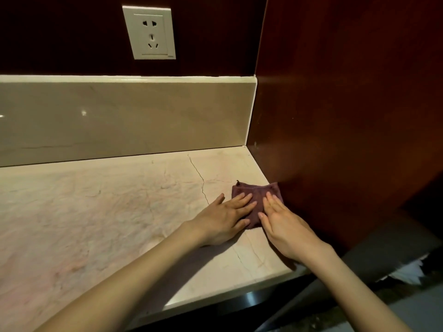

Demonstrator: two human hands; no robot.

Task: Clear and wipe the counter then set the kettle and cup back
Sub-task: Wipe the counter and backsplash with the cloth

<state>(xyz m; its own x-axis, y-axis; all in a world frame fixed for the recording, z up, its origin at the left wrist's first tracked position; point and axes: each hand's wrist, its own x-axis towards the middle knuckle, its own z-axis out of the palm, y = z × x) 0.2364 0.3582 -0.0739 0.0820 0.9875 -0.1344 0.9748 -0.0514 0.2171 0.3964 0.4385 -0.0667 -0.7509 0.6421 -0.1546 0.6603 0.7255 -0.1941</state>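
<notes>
A small folded purple cloth (257, 190) lies on the pale marble counter (100, 212), at its right end against the dark wooden side panel. My left hand (224, 219) lies flat with straight fingers, its fingertips pressing the cloth's left part. My right hand (282, 224) also lies flat, fingers straight, pressing the cloth's right part. No kettle or cup is in view.
A marble backsplash (119, 121) runs along the back of the counter. A white wall socket (149, 32) sits above it. The dark red wooden panel (347, 104) closes off the right side. A crack (200, 176) crosses the counter left of the cloth.
</notes>
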